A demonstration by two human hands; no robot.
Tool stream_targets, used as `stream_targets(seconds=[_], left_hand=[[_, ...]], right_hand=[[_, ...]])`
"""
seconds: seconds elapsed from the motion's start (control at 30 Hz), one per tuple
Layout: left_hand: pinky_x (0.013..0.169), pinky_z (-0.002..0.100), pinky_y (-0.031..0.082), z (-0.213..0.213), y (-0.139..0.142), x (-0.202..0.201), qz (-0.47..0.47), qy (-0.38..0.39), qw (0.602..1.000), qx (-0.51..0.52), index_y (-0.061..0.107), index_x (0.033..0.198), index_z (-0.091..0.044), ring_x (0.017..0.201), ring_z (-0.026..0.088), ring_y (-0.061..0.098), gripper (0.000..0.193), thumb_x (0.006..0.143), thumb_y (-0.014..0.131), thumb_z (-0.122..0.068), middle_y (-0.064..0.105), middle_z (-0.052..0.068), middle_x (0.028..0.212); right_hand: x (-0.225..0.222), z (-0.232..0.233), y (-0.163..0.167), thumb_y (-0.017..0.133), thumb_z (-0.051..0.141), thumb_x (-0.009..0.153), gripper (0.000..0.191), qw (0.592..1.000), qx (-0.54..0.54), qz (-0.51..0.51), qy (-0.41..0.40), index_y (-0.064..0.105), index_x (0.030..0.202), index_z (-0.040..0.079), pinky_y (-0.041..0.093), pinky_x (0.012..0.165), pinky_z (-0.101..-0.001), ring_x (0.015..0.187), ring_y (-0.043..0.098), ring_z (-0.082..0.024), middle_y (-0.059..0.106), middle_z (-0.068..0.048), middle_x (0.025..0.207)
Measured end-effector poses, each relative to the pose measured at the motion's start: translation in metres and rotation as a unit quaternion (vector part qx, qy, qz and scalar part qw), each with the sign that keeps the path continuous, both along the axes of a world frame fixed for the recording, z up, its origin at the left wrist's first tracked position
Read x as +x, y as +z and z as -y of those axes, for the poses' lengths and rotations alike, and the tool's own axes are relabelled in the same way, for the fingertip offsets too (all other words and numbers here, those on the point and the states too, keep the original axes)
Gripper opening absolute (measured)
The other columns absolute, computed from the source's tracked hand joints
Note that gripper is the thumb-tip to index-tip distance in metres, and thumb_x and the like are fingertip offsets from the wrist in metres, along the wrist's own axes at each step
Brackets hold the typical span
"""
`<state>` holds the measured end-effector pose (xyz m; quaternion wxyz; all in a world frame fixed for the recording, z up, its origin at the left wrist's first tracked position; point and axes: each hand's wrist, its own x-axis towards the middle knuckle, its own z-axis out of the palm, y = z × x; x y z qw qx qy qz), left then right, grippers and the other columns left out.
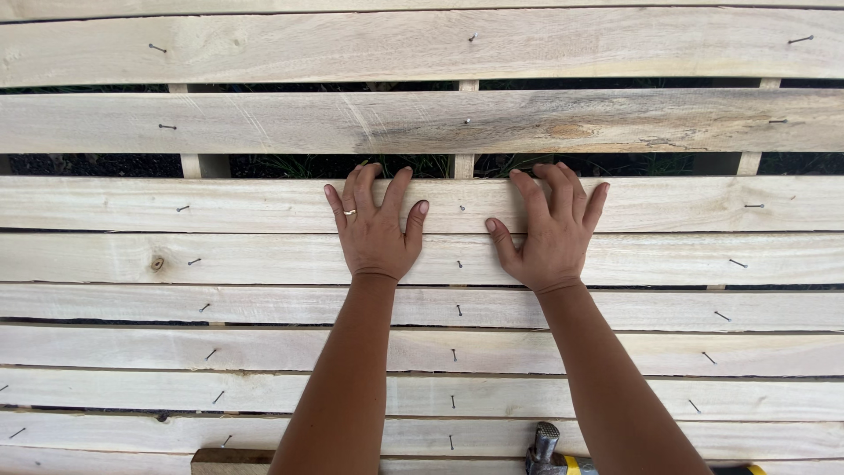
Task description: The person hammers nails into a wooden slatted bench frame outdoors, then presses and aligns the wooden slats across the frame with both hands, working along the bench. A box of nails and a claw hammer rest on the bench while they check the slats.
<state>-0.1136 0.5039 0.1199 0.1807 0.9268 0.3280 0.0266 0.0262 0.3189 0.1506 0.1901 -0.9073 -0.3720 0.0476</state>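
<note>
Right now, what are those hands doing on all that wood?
A person is leaning over a row of pale wooden slats with part-driven nails sticking up from them. Both hands lie flat on one slat: the left hand, which wears a ring, and the right hand. Their fingertips curl over its far edge, next to a wide gap where grass shows through. A hammer rests at the near edge, and neither hand touches it.
</note>
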Motion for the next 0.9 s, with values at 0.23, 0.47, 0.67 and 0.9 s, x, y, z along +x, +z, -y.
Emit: stream_targets(seconds=[0.23,0.47,0.67,0.9], left_hand=[[0.122,0.068,-0.001,-0.0038,0.0088,0.0042,0.003,-0.016,1.0,-0.005,0.054,0.143,-0.015,0.149,0.031,0.031,0.062,0.093,0.057,-0.051,0.039,0.009,0.149],[0.122,0.069,-0.002,-0.0033,0.007,0.0023,-0.009,-0.017,1.0,0.0,0.057,0.144,-0.022,0.151,0.03,0.03,0.056,0.097,0.055,-0.053,0.039,0.009,0.153],[0.121,0.069,-0.005,-0.0009,0.0035,0.0003,0.001,-0.005,1.0,0.005,0.059,0.145,-0.039,0.152,0.029,0.026,0.051,0.101,0.052,-0.062,0.039,0.008,0.155],[0.125,0.065,-0.003,-0.0057,0.0038,0.0059,-0.026,0.016,0.999,-0.02,0.049,0.153,-0.024,0.156,0.029,0.02,0.071,0.098,0.05,-0.069,0.037,0.009,0.156]], right_hand=[[0.0017,0.0007,0.0062,0.063,0.049,0.097,0.06,0.998,0.003,0.01,0.064,0.059,0.15,0.021,-0.001,0.121,-0.0735,0.148,0.04,-0.037,0.052,-0.013,0.148],[-0.0014,0.0026,0.0017,0.066,0.051,0.099,0.048,0.999,0.014,0.014,0.034,0.068,0.141,0.028,0.001,0.122,-0.0729,0.148,0.039,-0.038,0.054,-0.013,0.148],[0.0003,0.0023,-0.0026,0.069,0.057,0.097,0.05,1.0,0.02,0.021,-0.001,0.069,0.14,0.032,0.001,0.122,-0.0712,0.149,0.037,-0.038,0.054,-0.01,0.149],[0.0014,-0.0037,-0.0026,0.069,0.072,0.087,0.08,1.0,-0.007,0.023,0.002,0.064,0.146,0.018,0.0,0.117,-0.0737,0.151,0.031,-0.04,0.05,-0.015,0.145]])
